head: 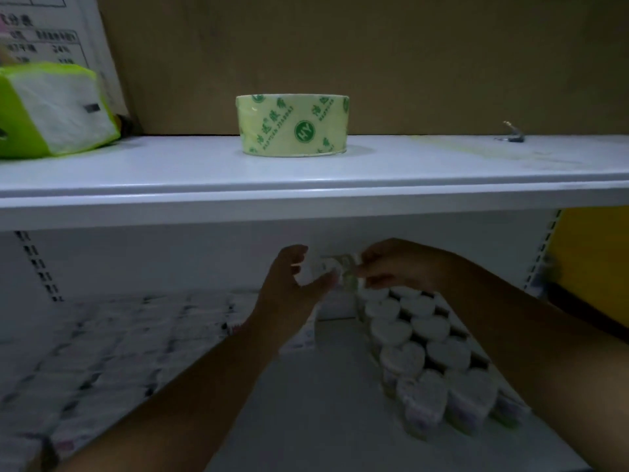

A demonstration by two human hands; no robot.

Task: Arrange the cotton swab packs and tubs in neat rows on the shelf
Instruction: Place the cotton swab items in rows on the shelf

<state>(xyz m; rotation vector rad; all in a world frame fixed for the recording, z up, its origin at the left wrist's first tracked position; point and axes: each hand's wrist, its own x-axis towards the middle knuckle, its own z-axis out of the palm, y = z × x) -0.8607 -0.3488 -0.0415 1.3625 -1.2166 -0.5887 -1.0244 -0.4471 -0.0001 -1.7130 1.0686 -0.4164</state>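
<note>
I have both hands far back under the white upper shelf (306, 185), my right hand (401, 267) with fingers (366, 264) pinched on a small pale pack with green print (342, 270), my left hand (292, 284) cupped open at its 9 o'clock to steady it; I judge I hold it high so it clears the white heart-lidded tubs (422, 342) at 5 o'clock. The pack stands upright, long axis vertical, though blur hides which way it faces; flat white printed packs (119, 338) fill the lower shelf (326, 403) at 8 o'clock.

Left hand (289, 287) open, fingers spread; right hand (401, 264) fingers pinched; both forearms extended forward.
</note>
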